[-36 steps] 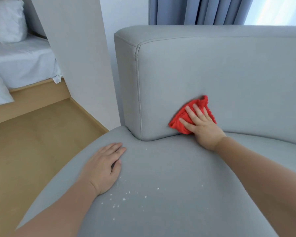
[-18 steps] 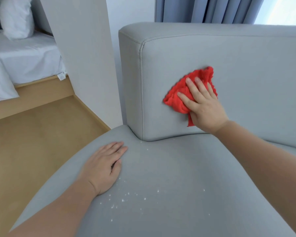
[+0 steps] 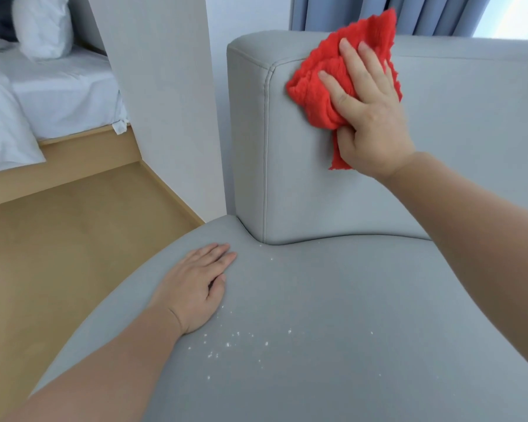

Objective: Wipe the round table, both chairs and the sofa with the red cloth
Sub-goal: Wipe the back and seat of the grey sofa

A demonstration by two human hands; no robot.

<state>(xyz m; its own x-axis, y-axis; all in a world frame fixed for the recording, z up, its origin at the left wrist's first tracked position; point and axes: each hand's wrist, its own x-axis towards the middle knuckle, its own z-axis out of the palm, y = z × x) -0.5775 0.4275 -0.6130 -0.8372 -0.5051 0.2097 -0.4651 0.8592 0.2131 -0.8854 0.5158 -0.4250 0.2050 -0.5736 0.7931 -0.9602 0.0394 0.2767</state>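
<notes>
1. Fabric of the red cloth [image 3: 314,95] looks soft, light and limp. It would likely bunch and slide, so pin it under a spread palm.
2. Bright red and crumpled, a tail dangling below the right hand [image 3: 369,117], whose straightened fingers press it to the sofa [image 3: 470,132] backrest.
3. The left hand [image 3: 195,287] lies flat on the seat, gripping nothing, with white crumbs [image 3: 235,342] beside its wrist.

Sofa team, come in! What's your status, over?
Right hand pressing red cloth on sofa backrest, top corner. Left hand flat on seat. White crumbs on seat beside it, not yet wiped.
</notes>
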